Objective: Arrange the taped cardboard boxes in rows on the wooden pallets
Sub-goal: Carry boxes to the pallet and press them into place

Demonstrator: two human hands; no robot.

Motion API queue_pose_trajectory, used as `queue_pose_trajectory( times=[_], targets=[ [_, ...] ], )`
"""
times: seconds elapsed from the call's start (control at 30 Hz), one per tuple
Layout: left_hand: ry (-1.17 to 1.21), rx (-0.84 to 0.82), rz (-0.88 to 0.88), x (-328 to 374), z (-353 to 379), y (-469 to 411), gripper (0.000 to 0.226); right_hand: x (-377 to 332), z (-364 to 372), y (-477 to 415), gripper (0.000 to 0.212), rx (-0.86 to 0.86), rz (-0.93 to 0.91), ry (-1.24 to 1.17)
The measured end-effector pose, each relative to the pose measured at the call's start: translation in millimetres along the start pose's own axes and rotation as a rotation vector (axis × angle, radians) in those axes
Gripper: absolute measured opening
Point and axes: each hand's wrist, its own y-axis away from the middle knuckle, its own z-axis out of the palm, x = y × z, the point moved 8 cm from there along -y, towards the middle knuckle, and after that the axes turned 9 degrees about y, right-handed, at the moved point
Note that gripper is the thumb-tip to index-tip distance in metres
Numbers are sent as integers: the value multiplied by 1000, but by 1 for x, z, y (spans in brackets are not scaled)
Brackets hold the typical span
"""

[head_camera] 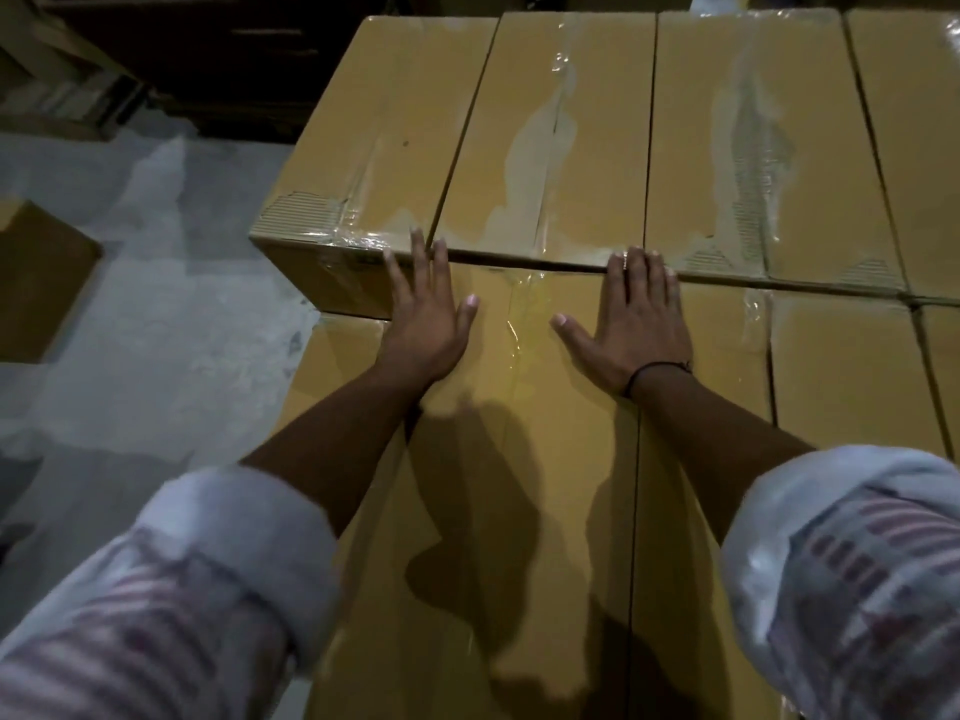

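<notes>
both hands lie flat and spread, grip released: the left hand (426,324) and right hand (641,319) press on top of the near taped box (524,407), probably to seat it flush against the taller row of boxes (550,137) just behind it.

A warehouse: stacked taped cardboard boxes (545,137) on bare concrete floor (171,283).
</notes>
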Motion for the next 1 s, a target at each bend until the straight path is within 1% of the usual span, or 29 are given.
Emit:
queue_pose_trajectory(
  times=[0.13,0.43,0.7,1.0],
  targets=[
    [-42,-41,1,4,10,-33,77,0,-1,-2,105,23,23,1],
    [48,68,6,3,1,-30,64,-1,-6,0,102,12,24,-16],
    [63,75,10,1,1,-33,60,-4,-2,-5,103,-17,4,49],
    [46,88,8,0,1,-34,58,-4,-11,-4,97,42,45,58]
  ],
)
